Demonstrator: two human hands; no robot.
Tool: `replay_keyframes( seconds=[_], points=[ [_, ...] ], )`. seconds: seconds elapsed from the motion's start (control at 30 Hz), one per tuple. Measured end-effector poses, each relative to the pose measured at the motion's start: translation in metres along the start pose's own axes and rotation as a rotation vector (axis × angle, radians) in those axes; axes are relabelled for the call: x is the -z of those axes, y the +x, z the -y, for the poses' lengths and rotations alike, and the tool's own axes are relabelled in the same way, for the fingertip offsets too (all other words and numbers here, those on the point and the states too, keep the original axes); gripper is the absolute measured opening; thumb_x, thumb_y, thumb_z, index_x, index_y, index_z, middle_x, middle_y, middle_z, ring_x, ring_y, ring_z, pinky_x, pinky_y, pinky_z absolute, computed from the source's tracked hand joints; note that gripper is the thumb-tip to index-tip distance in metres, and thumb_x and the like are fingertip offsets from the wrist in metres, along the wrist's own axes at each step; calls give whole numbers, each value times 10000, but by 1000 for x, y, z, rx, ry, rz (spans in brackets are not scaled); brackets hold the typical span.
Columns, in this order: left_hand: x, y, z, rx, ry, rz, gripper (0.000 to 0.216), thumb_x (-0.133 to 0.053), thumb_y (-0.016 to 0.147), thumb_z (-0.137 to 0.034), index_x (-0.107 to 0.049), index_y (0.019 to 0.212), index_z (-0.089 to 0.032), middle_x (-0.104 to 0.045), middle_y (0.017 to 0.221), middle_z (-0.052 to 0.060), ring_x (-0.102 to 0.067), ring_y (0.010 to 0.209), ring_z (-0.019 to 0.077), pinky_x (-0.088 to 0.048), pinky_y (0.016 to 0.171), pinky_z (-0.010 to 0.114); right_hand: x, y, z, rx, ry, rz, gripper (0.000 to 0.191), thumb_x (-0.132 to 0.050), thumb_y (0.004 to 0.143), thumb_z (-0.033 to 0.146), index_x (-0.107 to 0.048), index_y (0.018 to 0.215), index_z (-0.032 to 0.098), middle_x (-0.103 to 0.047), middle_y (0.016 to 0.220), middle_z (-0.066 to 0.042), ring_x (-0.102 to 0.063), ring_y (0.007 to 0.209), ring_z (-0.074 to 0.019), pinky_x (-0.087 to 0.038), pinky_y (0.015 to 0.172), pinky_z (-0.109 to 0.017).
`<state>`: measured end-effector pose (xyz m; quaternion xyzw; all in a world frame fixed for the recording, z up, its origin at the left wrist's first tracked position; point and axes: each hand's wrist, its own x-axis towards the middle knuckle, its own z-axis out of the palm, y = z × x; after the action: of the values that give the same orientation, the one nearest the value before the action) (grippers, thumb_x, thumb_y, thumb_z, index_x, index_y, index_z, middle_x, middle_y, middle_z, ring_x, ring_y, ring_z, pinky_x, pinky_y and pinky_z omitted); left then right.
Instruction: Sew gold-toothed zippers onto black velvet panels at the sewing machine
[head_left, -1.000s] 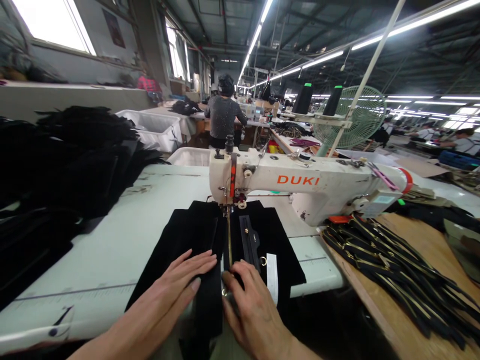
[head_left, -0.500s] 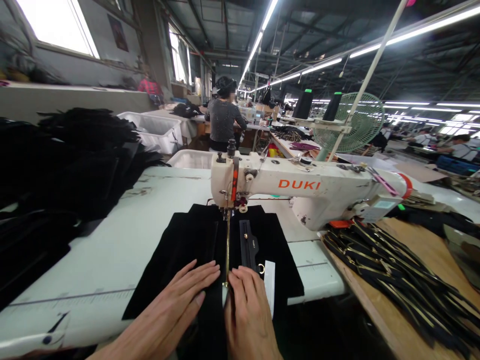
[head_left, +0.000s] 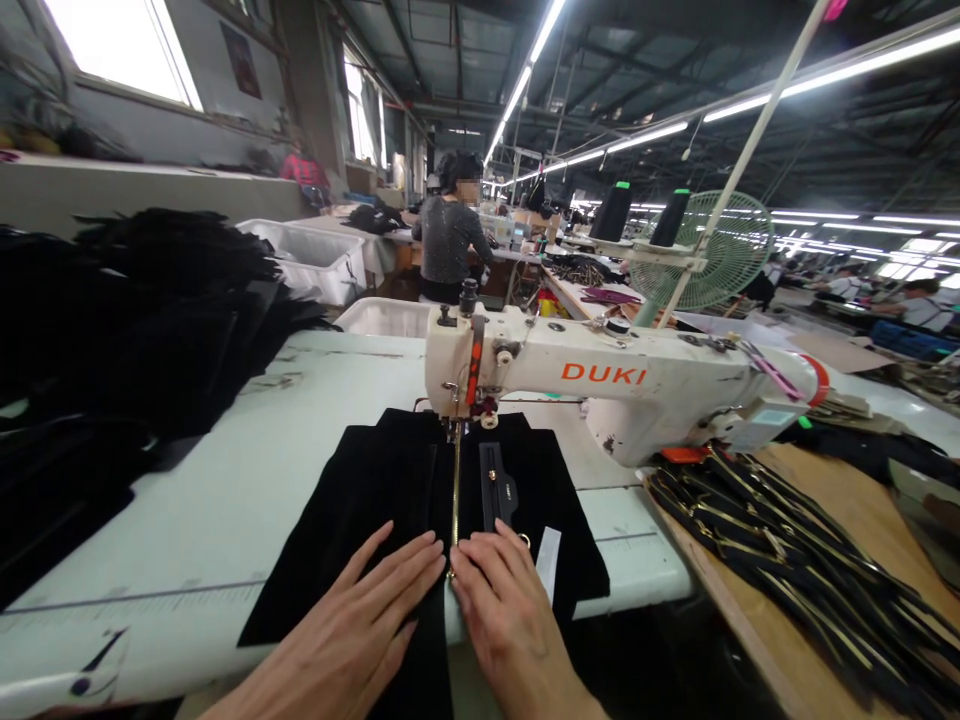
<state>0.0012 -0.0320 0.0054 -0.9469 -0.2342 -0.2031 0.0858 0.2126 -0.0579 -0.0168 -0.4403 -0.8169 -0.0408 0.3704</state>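
Observation:
A black fabric panel [head_left: 375, 470] lies on the sewing machine bed, its far end under the presser foot [head_left: 454, 430]. Down its middle runs a zipper [head_left: 457, 490] with gold teeth. My left hand [head_left: 375, 610] rests flat on the fabric left of the zipper, fingers stretched out. On the right, my right hand [head_left: 502, 590] presses the fabric beside the zipper's near end with bent fingers, its fingertips close to the teeth. A black zippered patch [head_left: 493, 485], a gold ring [head_left: 525, 541] and a white strip [head_left: 548, 560] lie by that hand.
The white sewing machine [head_left: 540, 360] spans the table [head_left: 180, 540]. Stacked black pieces [head_left: 135, 330] fill the left side. Gold-toothed zipper strips [head_left: 765, 550] pile on a board at right. Beyond are a white bin [head_left: 307, 255], a fan [head_left: 720, 250] and a seated person [head_left: 448, 235].
My right hand has shifted slightly forward, its fingers now reaching over the ring and the patch's near end. The white strip has tilted. My left hand stays nearly in place.

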Motion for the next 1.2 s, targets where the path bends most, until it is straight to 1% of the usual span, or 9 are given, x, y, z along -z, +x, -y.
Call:
replay_keyframes(
  seconds=[0.13, 0.23, 0.37, 0.57, 0.67, 0.8, 0.93, 1.03, 1.2],
  points=[
    [-3, -1, -5, -22, 131, 21, 633, -425, 797, 6, -511, 1411, -119, -506, 1474, 69, -376, 1415, 181, -17, 1224, 420, -3, 4, -4, 14, 44, -8, 267, -432, 985, 72, -619, 1164, 140, -687, 1038, -73, -641, 1014, -218, -475, 1075, -483],
    [-8, -5, -7, -9, 170, 70, 673, -424, 773, 12, -483, 1432, -109, -467, 1505, 74, -330, 1438, 191, -8, 1223, 445, -2, 6, -6, -105, 185, 8, 233, -540, 944, 97, -638, 1122, 211, -670, 1047, -41, -641, 1007, -208, -469, 1074, -481],
    [-6, -5, -6, -9, 138, 96, 701, -425, 768, -10, -444, 1461, -116, -470, 1502, 73, -357, 1425, 183, -29, 1212, 454, -1, 6, -7, -206, 280, 32, 325, -584, 877, 52, -651, 1126, 250, -651, 1070, -34, -624, 1053, -217, -443, 1090, -492],
    [-4, -2, -1, 29, -30, 6, 711, -442, 838, -37, -330, 1531, -148, -514, 1465, 61, -466, 1355, 187, -171, 1202, 401, -3, 10, -6, -180, 312, 10, 282, -601, 849, 17, -678, 1010, 236, -669, 1012, -19, -614, 1021, -212, -422, 1090, -487],
    [-8, -3, 1, 39, -41, -34, 702, -428, 852, -33, -310, 1537, -135, -518, 1462, 53, -442, 1370, 160, -146, 1205, 352, -3, 13, -7, -189, 335, -1, 262, -631, 836, 13, -687, 962, 235, -672, 963, -5, -610, 967, -196, -428, 1068, -466],
    [-11, -6, 1, -3, 27, 26, 687, -445, 824, -32, -385, 1503, -121, -474, 1499, 61, -392, 1404, 166, -52, 1215, 376, -2, 18, -6, -246, 345, 0, 218, -705, 793, 6, -689, 857, 214, -650, 879, 2, -581, 908, -188, -469, 981, -425],
    [-13, -11, -1, 5, 49, 109, 750, -451, 791, -17, -352, 1523, -144, -402, 1544, 53, -350, 1428, 188, -67, 1217, 424, -3, 22, -3, -291, 318, -1, 242, -735, 738, -23, -662, 780, 204, -634, 834, 13, -568, 867, -180, -483, 903, -385],
    [-17, -16, -1, 27, 5, 148, 830, -473, 749, -15, -299, 1548, -161, -386, 1548, 48, -367, 1419, 203, -94, 1216, 437, -1, 22, -3, -279, 267, -4, 242, -721, 733, -15, -623, 757, 205, -624, 817, 17, -578, 838, -180, -490, 855, -369],
    [-24, -17, 11, -9, -38, 126, 798, -556, 801, -122, -288, 1552, -160, -405, 1532, 60, -442, 1374, 230, -192, 1206, 411, 0, 16, -14, -114, 197, 34, 178, -660, 818, 85, -635, 897, 243, -641, 927, -7, -637, 891, -193, -486, 972, -395]
  ],
)
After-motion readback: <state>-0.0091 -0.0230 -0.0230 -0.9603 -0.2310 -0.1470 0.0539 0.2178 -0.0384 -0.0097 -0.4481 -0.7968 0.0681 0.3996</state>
